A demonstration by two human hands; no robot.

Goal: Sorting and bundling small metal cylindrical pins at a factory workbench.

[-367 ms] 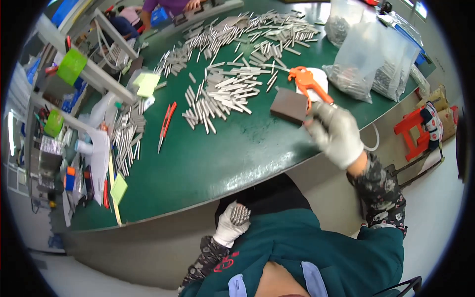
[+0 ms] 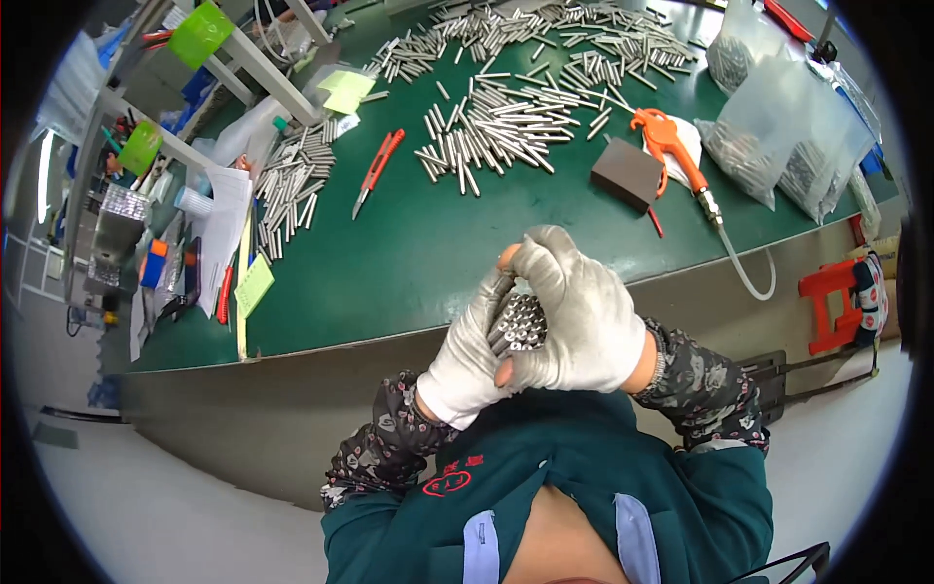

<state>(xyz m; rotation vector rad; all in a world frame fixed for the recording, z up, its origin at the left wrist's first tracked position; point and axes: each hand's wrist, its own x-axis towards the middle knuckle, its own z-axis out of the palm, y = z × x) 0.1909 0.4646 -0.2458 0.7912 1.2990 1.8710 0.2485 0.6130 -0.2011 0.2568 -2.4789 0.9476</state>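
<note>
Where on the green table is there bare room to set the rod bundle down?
Free: the near green table strip, between the red utility knife and the dark block. Crowded: loose metal rods behind, clutter at left, plastic bags at right.

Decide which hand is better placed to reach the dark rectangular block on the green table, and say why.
Right, probably. The right hand only wraps over the bundle of thin metal rods, which the left hand cups from below. The dark rectangular block lies on the green table to the person's right.
</note>
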